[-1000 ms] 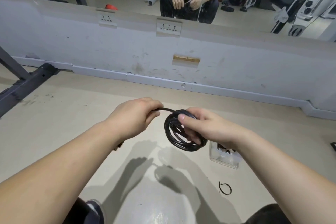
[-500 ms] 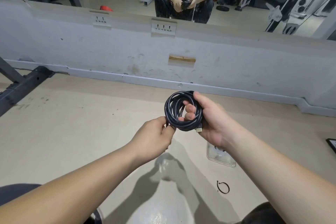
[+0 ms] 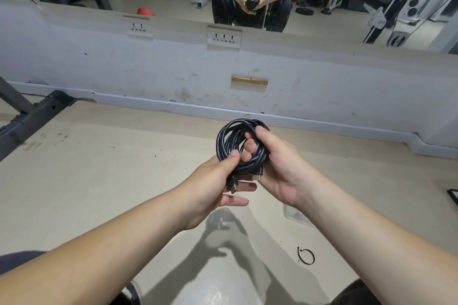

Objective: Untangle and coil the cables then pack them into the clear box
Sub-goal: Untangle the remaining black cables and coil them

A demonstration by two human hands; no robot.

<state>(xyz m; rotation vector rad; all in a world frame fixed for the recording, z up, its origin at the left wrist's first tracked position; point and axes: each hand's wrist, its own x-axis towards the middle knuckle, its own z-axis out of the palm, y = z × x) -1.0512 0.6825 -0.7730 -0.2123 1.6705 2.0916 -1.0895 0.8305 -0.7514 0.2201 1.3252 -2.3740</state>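
We're now pinching the cable coil (image 3: 223, 140) itself w/ L hand (image 3: 213, 181) thumb, R hand (image 3: 280, 168) gripping it. We're counting 1 coil, 1 clear box (image 3: 293, 213).

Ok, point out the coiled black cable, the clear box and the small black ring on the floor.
coiled black cable (image 3: 223, 142): head view, left arc of the coil.
clear box (image 3: 293, 214): head view, exposed corner.
small black ring (image 3: 313, 257): head view, right arc.

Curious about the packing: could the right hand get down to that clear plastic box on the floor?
Probably yes. The clear plastic box lies on the floor just under the wrist of the right hand, nothing visibly between. Its fingers grip the coiled black cable, so it would arrive full.
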